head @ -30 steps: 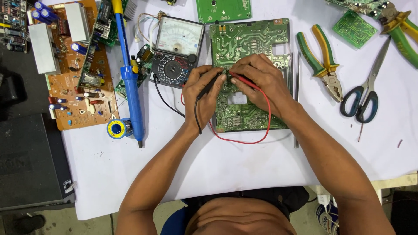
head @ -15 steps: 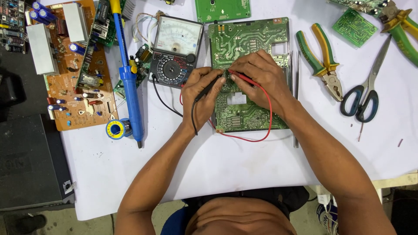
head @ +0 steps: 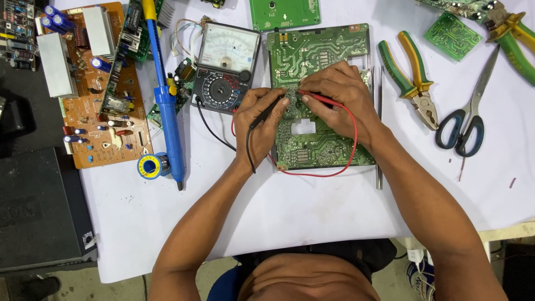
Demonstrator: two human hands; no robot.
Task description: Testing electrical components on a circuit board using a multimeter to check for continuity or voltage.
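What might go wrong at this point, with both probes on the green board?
The black probe and red probe tips sit close together on the board, so a slip may bridge neighbouring solder points. The red lead loops round the right hand and may snag, possibly tugging the meter.

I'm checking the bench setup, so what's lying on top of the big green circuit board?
On the green circuit board rest the left hand with a black probe and the right hand with a red probe. The probe tips are hidden under the fingers.

Two pliers (head: pixel 415 78), one scissors (head: pixel 467 114), one multimeter (head: pixel 225 69)
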